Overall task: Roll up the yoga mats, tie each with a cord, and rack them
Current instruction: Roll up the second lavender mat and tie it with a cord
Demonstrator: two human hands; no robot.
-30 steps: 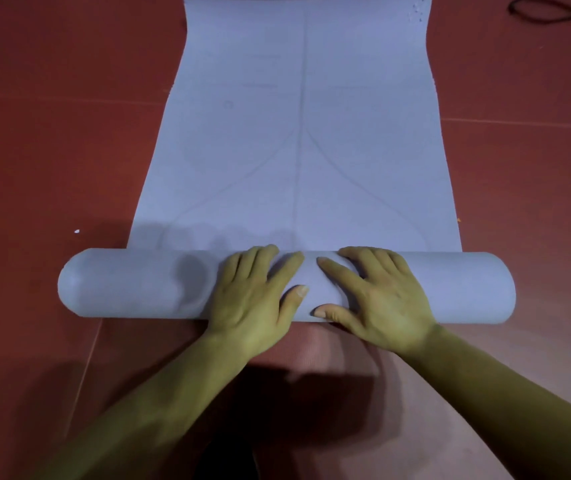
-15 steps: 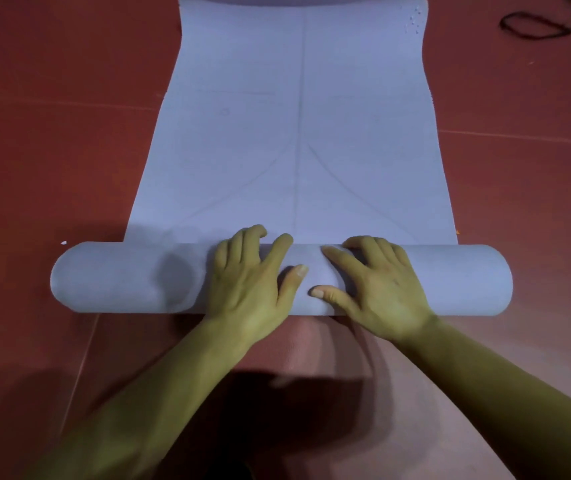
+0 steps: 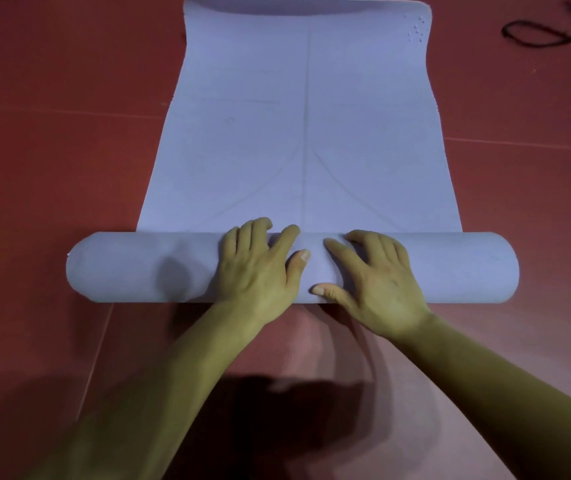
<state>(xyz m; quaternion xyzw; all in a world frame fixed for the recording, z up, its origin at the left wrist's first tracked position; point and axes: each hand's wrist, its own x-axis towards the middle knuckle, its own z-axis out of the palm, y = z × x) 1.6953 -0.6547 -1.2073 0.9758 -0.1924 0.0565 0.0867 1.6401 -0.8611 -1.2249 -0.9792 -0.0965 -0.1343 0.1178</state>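
Rolling step, about halfway by my read: the yoga mat [image 3: 305,133] lies on the red floor [image 3: 52,168], near end wound into a roll [image 3: 131,268], far part flat. Left hand [image 3: 256,268] and right hand [image 3: 377,282] press side by side on the roll's middle, fingers [image 3: 286,239] spread, gripping nothing. Next move calls for an even forward push so the roll doesn't telescope; the cord [image 3: 533,32] lies far right on the floor, well apart.

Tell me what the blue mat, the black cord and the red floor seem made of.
Mat: likely foam or rubber, matte; it curls into a thick smooth roll and bears pressed-in lines. Cord: thin, limp black loop, perhaps elastic or string; too small to tell. Floor: matte red sheet with seams, maybe vinyl or padding.
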